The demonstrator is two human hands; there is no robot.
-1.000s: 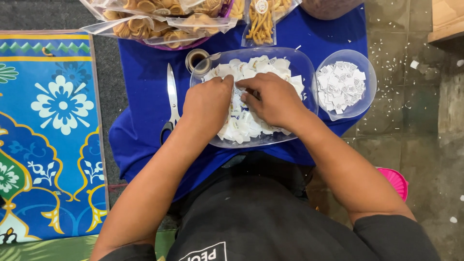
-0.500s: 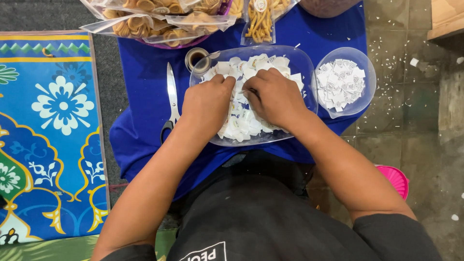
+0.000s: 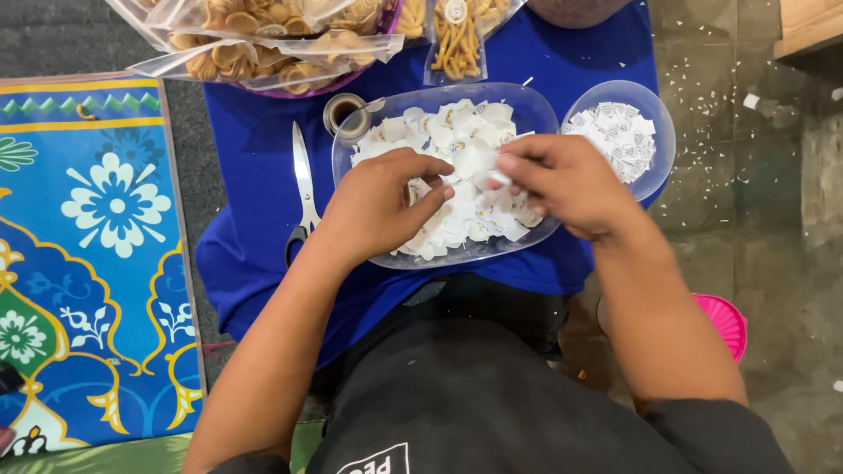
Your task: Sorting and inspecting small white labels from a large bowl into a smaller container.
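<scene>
Surface: blue cloth [image 3: 263, 175] over grey floor, patterned mat [image 3: 88, 263] at left.
Trays: two clear plastic; oval tray [image 3: 536, 110] heaped with white paper pieces [image 3: 465, 140], round bowl [image 3: 660, 118] with printed slips.
Left hand [image 3: 382, 206]: fingers curled down into the pieces, grasp unclear.
Right hand [image 3: 562, 180]: pinching one white piece over the tray.
Scissors [image 3: 303, 189]: one pair, left of tray.
Tape roll [image 3: 344, 112]: one.
Snack bags [image 3: 263, 39]: cut off at top, count unclear.

My two hands, left [image 3: 382, 206] and right [image 3: 562, 184], two clear trays of white paper pieces, one large oval [image 3: 527, 101], one small round [image 3: 659, 123], one pair of scissors [image 3: 304, 184], one tape roll [image 3: 344, 114], several snack bags [image 3: 263, 39], too overlapped to count, one pink dish [image 3: 724, 320], one patterned mat [image 3: 88, 254]
</scene>
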